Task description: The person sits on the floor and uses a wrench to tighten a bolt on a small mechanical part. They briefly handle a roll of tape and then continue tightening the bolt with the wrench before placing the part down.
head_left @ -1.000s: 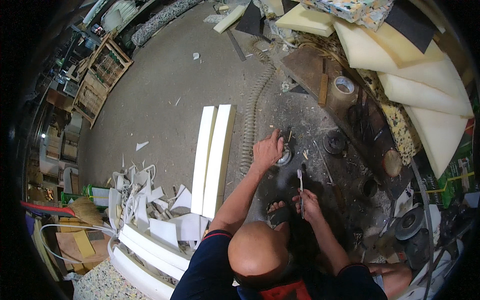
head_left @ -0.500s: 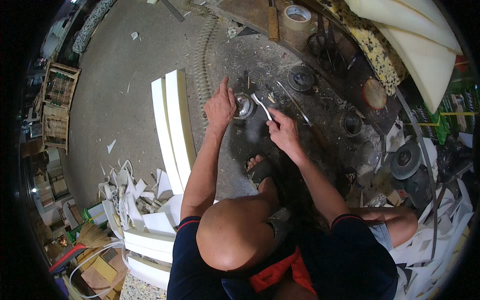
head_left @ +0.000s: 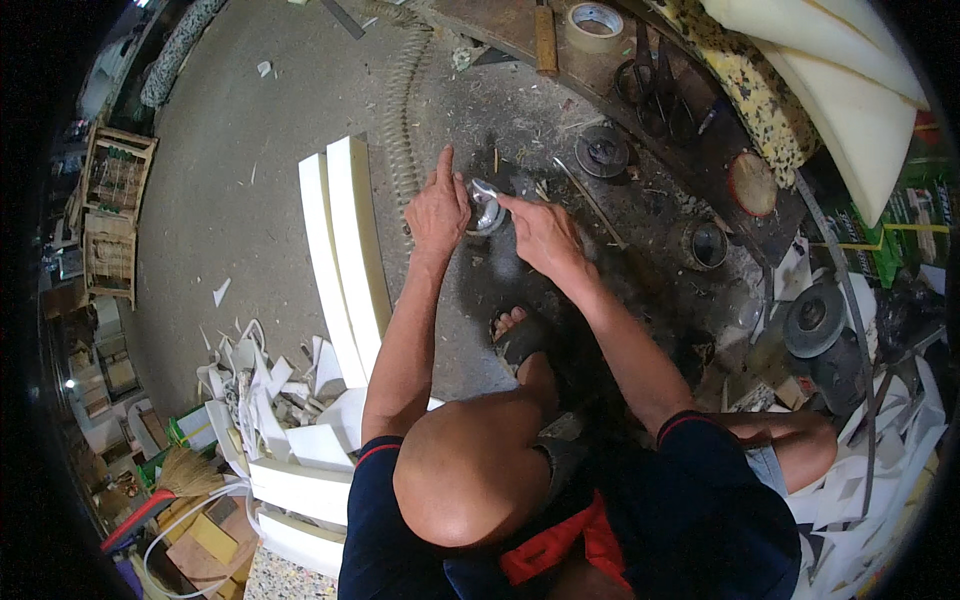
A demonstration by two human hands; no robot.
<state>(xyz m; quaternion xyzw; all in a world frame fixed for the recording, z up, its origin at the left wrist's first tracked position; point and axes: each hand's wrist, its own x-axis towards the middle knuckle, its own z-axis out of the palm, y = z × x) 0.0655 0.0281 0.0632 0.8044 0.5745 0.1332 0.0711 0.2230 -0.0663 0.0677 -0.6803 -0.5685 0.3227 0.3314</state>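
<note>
My left hand point(head_left: 436, 215) is closed at the left edge of a small round dish point(head_left: 487, 222) with a shiny inside, its index finger stretched forward. Fingers on the far side of this hand are partly hidden. My right hand point(head_left: 545, 235) grips a silvery spoon-like tool point(head_left: 482, 187), whose bright head lies over the dish; its handle is mostly covered by my fingers. A thin rod with a wooden handle point(head_left: 590, 200) lies on the floor to the right. Beyond it sits a dark round disc point(head_left: 601, 151).
Two long white foam strips point(head_left: 345, 250) lie left of my left arm, above a heap of white scraps point(head_left: 265, 390). A coiled hose point(head_left: 405, 120) runs ahead. A dark board at far right carries tape point(head_left: 594, 27) and scissors point(head_left: 640, 80). A grinder point(head_left: 815, 322) stands right.
My right hand has moved left and a little forward, bringing the spoon-like tool from beside the dish to over it. My left hand has stayed nearly still.
</note>
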